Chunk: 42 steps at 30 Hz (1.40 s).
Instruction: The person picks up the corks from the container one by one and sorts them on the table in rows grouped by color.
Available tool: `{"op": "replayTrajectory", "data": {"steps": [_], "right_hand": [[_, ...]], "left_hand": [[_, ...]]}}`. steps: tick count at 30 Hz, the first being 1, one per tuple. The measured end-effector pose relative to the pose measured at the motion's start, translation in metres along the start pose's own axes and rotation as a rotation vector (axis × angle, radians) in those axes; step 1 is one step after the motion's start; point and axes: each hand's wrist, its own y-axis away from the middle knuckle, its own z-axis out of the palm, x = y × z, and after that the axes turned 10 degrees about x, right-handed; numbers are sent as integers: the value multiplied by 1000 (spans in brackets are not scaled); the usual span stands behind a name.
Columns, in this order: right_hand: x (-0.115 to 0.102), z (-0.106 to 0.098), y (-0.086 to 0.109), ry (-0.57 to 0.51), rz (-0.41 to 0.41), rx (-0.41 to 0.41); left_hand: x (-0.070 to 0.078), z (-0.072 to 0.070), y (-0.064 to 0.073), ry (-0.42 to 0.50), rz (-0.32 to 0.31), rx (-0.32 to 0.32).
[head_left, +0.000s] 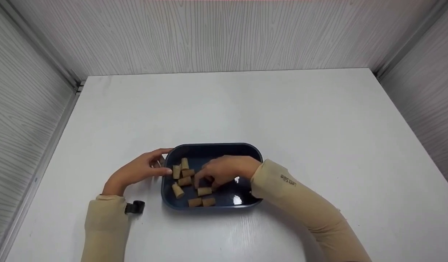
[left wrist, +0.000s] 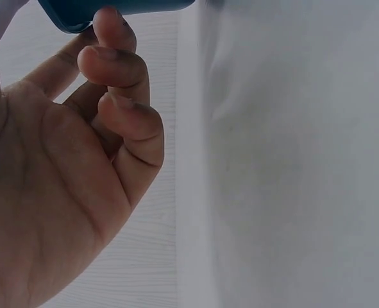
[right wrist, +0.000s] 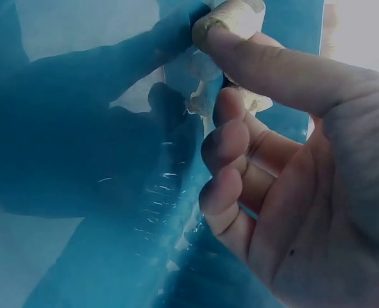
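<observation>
A dark blue rectangular tray (head_left: 213,145) with rounded corners holds several tapered cork stoppers, bunched in its left half. My left hand (head_left: 138,169) grips the tray's left end, thumb at the rim and the other fingers outside the wall. In the left wrist view, its fingers (left wrist: 134,122) are bent beneath a corner of the tray. My right hand (head_left: 226,169) reaches down inside the tray. Between its thumb and index finger it pinches one cork stopper (right wrist: 231,25), lying on its side low over the tray floor. The index fingertip is mostly hidden behind the cork.
Around the tray spreads a white tabletop (head_left: 318,120). Pale wood-grain panels (head_left: 224,36) stand at the back and both sides. A black strap piece (head_left: 136,207) sticks out from the left sleeve. Two corks (head_left: 202,202) lie end to end along the tray's near wall.
</observation>
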Motion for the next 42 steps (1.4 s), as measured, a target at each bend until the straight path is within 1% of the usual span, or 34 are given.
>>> {"op": "replayTrajectory", "data": {"steps": [3,5,7,11,15,20,22,24,30,33,39,42], "right_hand": [[0,-1,1,4,-5,16],[1,-3,3,-20,-14,29],[1,-4,4,-57,-22,50],[4,-7,8,-154,-49,109],[8,-13,15,-262,-109,169],[10,-28,29,-420,-189,267],[9,-35,35,-479,-207,301],[9,-41,40,-514,-221,327],[11,-51,51,-523,-258,399],[14,-55,58,-523,-262,434],[23,-62,76,-499,-212,515],[29,-64,85,-505,-190,556]], "left_hand": [[1,-1,0,-7,-14,3],[2,-1,0,-12,-24,1],[1,-2,0,-19,-16,-4],[1,-2,3,-15,-8,-5],[2,-1,5,-7,-5,-9],[2,-1,4,-5,3,-12],[2,-1,3,-10,8,-10],[1,-2,3,-18,10,-5],[1,-1,4,-26,15,5],[0,-1,4,-24,15,3],[2,-2,4,-26,24,6],[3,-2,4,-40,26,11]]}}
